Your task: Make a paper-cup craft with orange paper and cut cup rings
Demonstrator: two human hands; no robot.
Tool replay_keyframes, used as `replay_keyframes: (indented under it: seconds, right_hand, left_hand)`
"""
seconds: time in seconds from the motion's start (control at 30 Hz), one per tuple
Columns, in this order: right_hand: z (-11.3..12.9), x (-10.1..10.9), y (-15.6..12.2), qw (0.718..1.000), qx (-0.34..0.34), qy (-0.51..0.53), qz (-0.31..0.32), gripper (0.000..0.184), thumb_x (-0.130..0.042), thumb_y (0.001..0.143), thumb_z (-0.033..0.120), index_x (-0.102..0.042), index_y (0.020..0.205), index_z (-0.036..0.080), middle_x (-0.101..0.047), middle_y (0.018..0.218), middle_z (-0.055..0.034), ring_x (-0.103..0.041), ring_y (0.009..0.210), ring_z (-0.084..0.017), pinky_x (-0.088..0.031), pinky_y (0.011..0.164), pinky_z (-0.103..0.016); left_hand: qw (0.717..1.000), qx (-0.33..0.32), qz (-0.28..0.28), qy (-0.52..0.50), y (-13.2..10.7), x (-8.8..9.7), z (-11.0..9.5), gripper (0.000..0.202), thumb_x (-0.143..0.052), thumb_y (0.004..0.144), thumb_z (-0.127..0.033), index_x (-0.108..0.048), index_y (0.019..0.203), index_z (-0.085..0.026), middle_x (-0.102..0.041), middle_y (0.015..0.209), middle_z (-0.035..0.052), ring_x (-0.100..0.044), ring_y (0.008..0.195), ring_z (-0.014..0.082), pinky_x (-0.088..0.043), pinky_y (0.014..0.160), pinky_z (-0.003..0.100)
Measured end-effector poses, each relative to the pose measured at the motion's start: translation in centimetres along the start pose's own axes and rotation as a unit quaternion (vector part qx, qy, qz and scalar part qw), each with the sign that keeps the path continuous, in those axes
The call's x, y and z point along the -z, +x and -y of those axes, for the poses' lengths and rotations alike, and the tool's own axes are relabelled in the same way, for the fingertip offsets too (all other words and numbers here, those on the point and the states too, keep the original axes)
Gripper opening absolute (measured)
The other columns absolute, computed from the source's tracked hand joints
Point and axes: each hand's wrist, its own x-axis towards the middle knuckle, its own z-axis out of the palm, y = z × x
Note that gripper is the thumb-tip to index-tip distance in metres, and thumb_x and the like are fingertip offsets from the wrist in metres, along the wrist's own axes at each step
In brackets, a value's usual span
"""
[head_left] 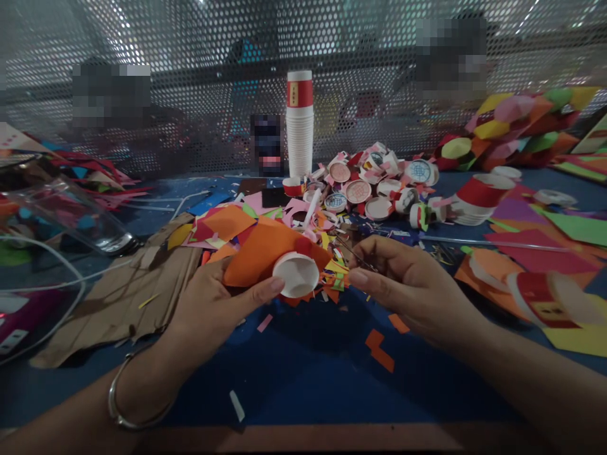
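My left hand (pixel 203 316) is closed around a folded piece of orange paper (pixel 256 249) and a white paper cup piece (pixel 296 276). Its thumb presses on the rim of that cup piece, whose open side faces me. To the right, my right hand (pixel 412 284) pinches a thin dark tool (pixel 356 256) between thumb and fingers, apart from the cup piece. The tool's kind is too blurred to tell. Behind both hands lies a heap of coloured paper scraps (pixel 336 278).
A tall stack of paper cups (pixel 300 139) stands before a perforated metal screen (pixel 190 126). Cut cup bottoms (pixel 358 191) are piled beside it. Flattened cardboard (pixel 114 303) and a clear container (pixel 90 215) lie left. More cups (pixel 481 199) and coloured sheets (pixel 526 249) are right.
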Motion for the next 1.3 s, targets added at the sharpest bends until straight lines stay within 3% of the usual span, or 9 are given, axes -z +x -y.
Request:
replay_keyframes:
  seconds: [0.1,0.17,0.27,0.43,0.63,0.8,1.07,1.2,1.3]
  right_hand:
    - [0.1,-0.1,0.1,1.0,0.017,-0.019,-0.015,0.036,-0.091,0.081,0.043,-0.065,0.091,0.021,-0.058,0.081,0.0024,-0.051,0.07,-0.012,-0.042,0.06,-0.024]
    - [0.2,-0.2,0.1,0.999,0.016,-0.027,-0.017,0.035,-0.089,0.082,0.044,-0.064,0.092,0.022,-0.059,0.079,0.0028,-0.051,0.065,-0.011,-0.041,0.054,-0.024]
    - [0.3,-0.2,0.0,0.999,0.019,-0.041,-0.015,0.034,-0.085,0.086,0.048,-0.063,0.094,0.023,-0.059,0.074,0.0041,-0.046,0.052,-0.009,-0.036,0.044,-0.024]
    - [0.5,-0.2,-0.2,0.999,0.01,-0.033,0.002,0.033,-0.085,0.087,0.044,-0.063,0.098,0.021,-0.059,0.074,0.0053,-0.042,0.045,-0.006,-0.037,0.035,-0.021]
    - [0.5,-0.3,-0.3,1.0,0.002,-0.024,0.003,0.033,-0.087,0.085,0.039,-0.062,0.097,0.021,-0.059,0.08,0.0054,-0.044,0.045,-0.005,-0.04,0.034,-0.02]
    - [0.4,-0.3,-0.3,0.998,0.013,-0.055,-0.001,0.03,-0.084,0.086,0.039,-0.063,0.099,0.022,-0.065,0.086,0.0019,-0.045,0.048,-0.006,-0.035,0.037,-0.022]
    - [0.9,-0.5,-0.3,0.988,0.064,-0.138,0.015,0.013,-0.074,0.092,0.034,-0.068,0.094,0.022,-0.055,0.067,0.0052,-0.042,0.052,-0.01,-0.03,0.048,-0.026]
    - [1.2,-0.6,-0.3,0.99,0.07,-0.118,0.025,0.012,-0.076,0.089,0.03,-0.068,0.092,0.022,-0.063,0.077,0.0027,-0.05,0.06,-0.011,-0.038,0.054,-0.026]
    - [1.1,-0.5,-0.3,0.994,0.053,-0.091,0.037,0.015,-0.078,0.089,0.032,-0.067,0.092,0.022,-0.066,0.08,0.0018,-0.058,0.068,-0.013,-0.046,0.062,-0.026]
  left_hand:
    - [0.999,0.01,0.047,-0.019,-0.2,-0.6,0.3,0.034,-0.089,0.08,-0.044,-0.08,0.102,-0.02,-0.082,0.092,0.006,-0.074,0.077,0.0197,-0.062,0.066,0.028]
    - [0.997,-0.001,0.082,-0.007,-0.2,-0.7,0.4,0.027,-0.087,0.083,-0.044,-0.081,0.092,-0.02,-0.078,0.081,0.0042,-0.067,0.067,0.0159,-0.056,0.058,0.024]
    - [0.994,-0.018,0.106,-0.007,-0.3,-1.0,0.3,0.022,-0.086,0.085,-0.04,-0.079,0.08,-0.02,-0.076,0.077,0.0026,-0.067,0.071,0.0155,-0.058,0.066,0.024]
    - [0.993,-0.012,0.117,-0.029,-0.4,-1.3,-0.2,0.018,-0.085,0.086,-0.037,-0.082,0.095,-0.022,-0.082,0.096,0.0047,-0.074,0.09,0.0207,-0.061,0.083,0.03]
    - [0.994,-0.003,0.105,0.01,-0.4,-1.0,0.1,0.027,-0.085,0.084,-0.042,-0.075,0.077,-0.018,-0.069,0.071,0.0008,-0.059,0.064,0.0126,-0.05,0.057,0.022]
    - [0.993,0.003,0.115,-0.002,-0.4,-1.1,0.1,0.027,-0.085,0.084,-0.042,-0.076,0.077,-0.017,-0.068,0.069,0.0005,-0.058,0.061,0.0116,-0.051,0.056,0.021]
    - [0.994,0.026,0.097,-0.049,-0.5,-1.1,1.0,0.022,-0.089,0.082,-0.035,-0.077,0.091,-0.019,-0.075,0.078,0.0022,-0.069,0.073,0.0154,-0.057,0.064,0.023]
    - [0.99,0.013,0.1,-0.102,-0.3,-1.1,0.9,0.027,-0.09,0.081,-0.031,-0.08,0.105,-0.022,-0.083,0.101,0.0046,-0.076,0.094,0.0204,-0.062,0.084,0.028]
    - [0.985,0.016,0.111,-0.128,-0.3,-0.9,0.6,0.031,-0.089,0.084,-0.028,-0.082,0.114,-0.026,-0.083,0.116,0.0048,-0.077,0.105,0.0209,-0.063,0.09,0.027]
